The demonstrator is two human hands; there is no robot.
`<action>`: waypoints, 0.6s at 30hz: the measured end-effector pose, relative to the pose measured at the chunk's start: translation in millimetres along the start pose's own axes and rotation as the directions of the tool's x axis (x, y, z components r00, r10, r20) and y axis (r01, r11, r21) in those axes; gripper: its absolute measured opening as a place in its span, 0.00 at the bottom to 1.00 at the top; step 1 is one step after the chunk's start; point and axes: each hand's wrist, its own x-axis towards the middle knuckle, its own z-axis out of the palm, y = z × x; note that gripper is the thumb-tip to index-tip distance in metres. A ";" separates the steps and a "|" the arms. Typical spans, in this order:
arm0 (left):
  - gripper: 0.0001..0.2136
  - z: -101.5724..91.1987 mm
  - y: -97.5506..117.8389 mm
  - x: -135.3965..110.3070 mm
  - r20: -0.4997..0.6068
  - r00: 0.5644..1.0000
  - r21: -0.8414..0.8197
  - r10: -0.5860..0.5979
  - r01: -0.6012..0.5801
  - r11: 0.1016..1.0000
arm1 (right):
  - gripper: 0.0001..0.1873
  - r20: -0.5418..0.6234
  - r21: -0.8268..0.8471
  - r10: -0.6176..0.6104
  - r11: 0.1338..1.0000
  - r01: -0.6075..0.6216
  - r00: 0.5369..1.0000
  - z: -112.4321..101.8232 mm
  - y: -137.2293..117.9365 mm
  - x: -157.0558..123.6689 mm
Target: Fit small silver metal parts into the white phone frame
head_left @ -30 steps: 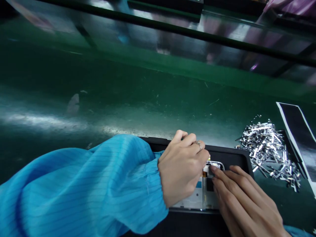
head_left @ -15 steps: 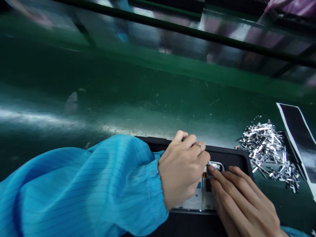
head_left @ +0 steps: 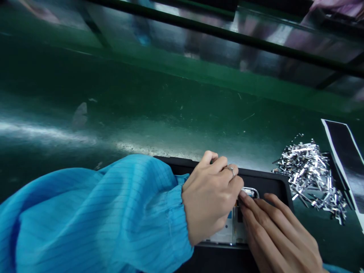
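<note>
A phone frame [head_left: 226,236], silvery with a metal rim, lies in a black tray [head_left: 265,182] and is partly covered by both hands. My left hand [head_left: 212,199], with a ring on one finger and a blue striped sleeve [head_left: 119,212], is closed over the upper part of the frame. Its fingers curl inward, and whatever they pinch is hidden. My right hand [head_left: 280,235] reaches in from the right, its fingers stretched out over the frame's right side. Its index fingertip touches the frame's upper end beside my left fingers. Its thumb is out of sight.
On the green tabletop [head_left: 170,110], right of the tray, lies a heap of small shiny metal strips [head_left: 309,170]. Beyond it is a dark sheet with a white border [head_left: 345,151]. A dark rail [head_left: 199,30] crosses the far side, with blurred shapes behind.
The view has shifted very slightly. Both hands keep nearly the same pose on the phone frame, with the right fingertips a touch closer to the left hand.
</note>
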 end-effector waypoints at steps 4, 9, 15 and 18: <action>0.10 -0.9 0.2 -0.1 0.004 1.000 0.015 0.001 -0.001 1.000 | 0.14 -0.015 -0.006 -0.010 1.000 0.010 1.000 -1.1 1.0 2.3; 0.11 -1.2 0.8 0.2 0.007 1.000 0.027 0.008 -0.008 1.000 | 0.14 0.016 0.025 0.001 1.000 -0.001 1.000 -5.7 0.5 3.1; 0.11 -0.8 1.1 -0.3 -0.001 1.000 0.021 0.007 -0.007 1.000 | 0.14 0.052 0.111 -0.001 0.994 -0.005 0.999 -10.6 3.8 0.3; 0.11 -1.5 1.0 0.2 0.012 1.000 0.022 0.002 -0.002 1.000 | 0.15 0.064 0.091 -0.016 0.996 0.011 0.998 -9.2 4.7 0.1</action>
